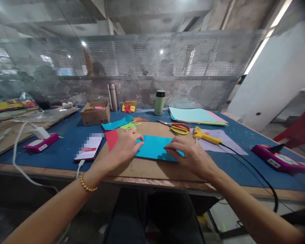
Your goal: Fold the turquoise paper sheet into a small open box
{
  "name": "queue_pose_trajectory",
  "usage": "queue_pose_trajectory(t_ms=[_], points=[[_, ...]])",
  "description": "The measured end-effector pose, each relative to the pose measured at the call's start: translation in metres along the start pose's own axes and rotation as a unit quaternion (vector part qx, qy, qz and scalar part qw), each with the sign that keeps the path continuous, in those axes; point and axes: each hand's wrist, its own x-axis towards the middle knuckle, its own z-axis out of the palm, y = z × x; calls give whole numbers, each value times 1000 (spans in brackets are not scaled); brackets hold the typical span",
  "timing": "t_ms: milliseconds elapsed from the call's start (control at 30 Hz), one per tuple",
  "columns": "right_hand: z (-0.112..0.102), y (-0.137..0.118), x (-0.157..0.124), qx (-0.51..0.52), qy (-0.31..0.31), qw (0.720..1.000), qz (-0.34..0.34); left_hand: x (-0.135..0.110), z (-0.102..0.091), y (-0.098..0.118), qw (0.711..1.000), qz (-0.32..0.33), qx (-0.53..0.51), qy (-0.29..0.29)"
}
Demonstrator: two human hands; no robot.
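blue paper (154, 147), red paper (111, 138), tan board (152, 170), yellow glue gun (209, 137)

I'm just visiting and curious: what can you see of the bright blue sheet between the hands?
The bright blue sheet looks like plain paper, roughly rectangular, wider than deep, lying nearly flat on brown cardboard. The left hand seems to touch its left end, the right hand its right, partly hiding both.

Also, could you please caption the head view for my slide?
Left hand and right hand at opposite ends of blue paper on cardboard.
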Motion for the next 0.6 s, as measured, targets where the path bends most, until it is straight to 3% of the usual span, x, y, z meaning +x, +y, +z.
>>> queue_pose_trajectory(t_ms=[100, 200, 367, 600], points=[[-1, -19, 1, 17, -122, 984, 125, -5, 10, 10, 988, -61, -63, -124], [-3, -30, 8, -8, -194, 967, 164, -1, 23, 14, 976, -81, -46, -195], [-1, -32, 14, -16, -208, 963, 171, 9, 32, 19, 970, -83, 10, -226], [2, -33, 10, -2, -194, 966, 170, 10, 22, 31, 958, -114, -15, -263]])
